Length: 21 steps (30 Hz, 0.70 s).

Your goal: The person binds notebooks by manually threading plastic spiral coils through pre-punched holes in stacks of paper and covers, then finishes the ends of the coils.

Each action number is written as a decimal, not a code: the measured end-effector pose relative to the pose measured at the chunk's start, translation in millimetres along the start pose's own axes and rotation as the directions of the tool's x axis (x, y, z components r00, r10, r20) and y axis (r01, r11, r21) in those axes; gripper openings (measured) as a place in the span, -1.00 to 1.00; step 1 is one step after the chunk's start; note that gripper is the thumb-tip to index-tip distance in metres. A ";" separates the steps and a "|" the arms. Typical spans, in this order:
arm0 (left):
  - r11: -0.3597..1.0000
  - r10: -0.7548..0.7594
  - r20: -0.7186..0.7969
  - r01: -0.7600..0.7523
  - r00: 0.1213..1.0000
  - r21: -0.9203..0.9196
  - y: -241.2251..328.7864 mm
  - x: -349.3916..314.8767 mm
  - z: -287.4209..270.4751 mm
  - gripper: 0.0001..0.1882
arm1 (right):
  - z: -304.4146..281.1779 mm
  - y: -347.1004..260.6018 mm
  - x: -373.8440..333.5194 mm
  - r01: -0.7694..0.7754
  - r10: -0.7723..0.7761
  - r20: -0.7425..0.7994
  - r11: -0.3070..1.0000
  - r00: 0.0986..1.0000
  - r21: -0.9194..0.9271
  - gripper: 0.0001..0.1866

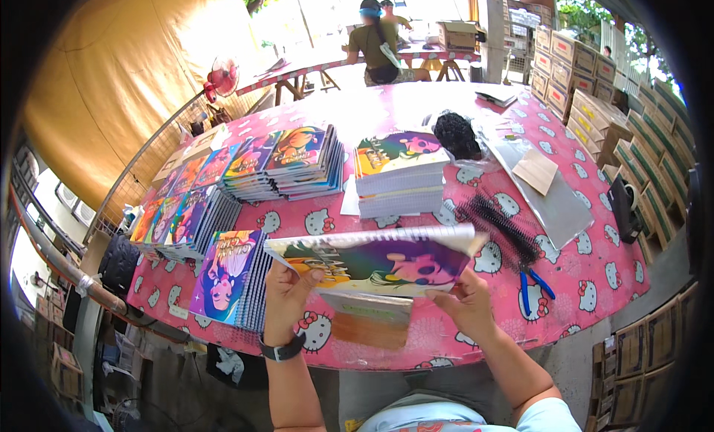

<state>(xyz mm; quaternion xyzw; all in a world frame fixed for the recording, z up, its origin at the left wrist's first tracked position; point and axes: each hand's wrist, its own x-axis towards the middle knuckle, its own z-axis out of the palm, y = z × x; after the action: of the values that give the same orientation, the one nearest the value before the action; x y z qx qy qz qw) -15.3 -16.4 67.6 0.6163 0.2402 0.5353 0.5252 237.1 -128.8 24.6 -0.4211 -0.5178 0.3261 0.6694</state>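
Both my hands hold a spiral notebook [372, 261] with a colourful cartoon cover, raised over the near part of the table. My left hand [288, 294] grips its left end, thumb on the cover. The right-hand end is pinched by my right hand [467, 305] at the lower corner. White coil loops run along the upper edge. Partly hidden beneath the notebook is a flat brown and green piece [368, 324], its kind unclear. Left of my left hand lies a stack of similar notebooks [223, 276]. Blue-handled pliers [535, 291] rest right of my right hand.
A pink patterned cloth [320, 222] covers the table. Beyond the notebook stand a thick notebook stack [401, 168] and more stacks [297, 153] to the left. Black binding coils [498, 224], a black bundle [456, 134] and a plastic sheet [554, 201] lie right. People sit farther off.
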 end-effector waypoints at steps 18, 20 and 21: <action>0.901 -0.198 0.124 0.231 0.972 -0.367 -72.6 -31.0 -12.9 -0.08 | -4.5 105.1 83.5 0.028 0.133 0.210 0.781 0.969 -0.623 -0.42; 0.813 -0.213 0.188 0.281 0.959 -0.510 -67.7 -14.5 -16.4 -0.20 | -12.1 115.8 93.3 0.030 0.184 0.263 0.767 0.947 -0.641 -0.37; 0.879 -0.271 0.127 0.299 0.954 -0.372 -72.6 -3.6 -25.5 -0.25 | -11.8 120.1 99.6 0.038 0.209 0.303 0.763 0.930 -0.645 -0.35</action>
<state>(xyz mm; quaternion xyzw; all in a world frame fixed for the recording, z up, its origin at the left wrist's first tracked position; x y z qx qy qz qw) -20.4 14.6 -2.7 0.4769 0.1987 0.4667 0.7179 273.4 7.4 -43.2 -0.5809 -0.6903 0.2316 0.3639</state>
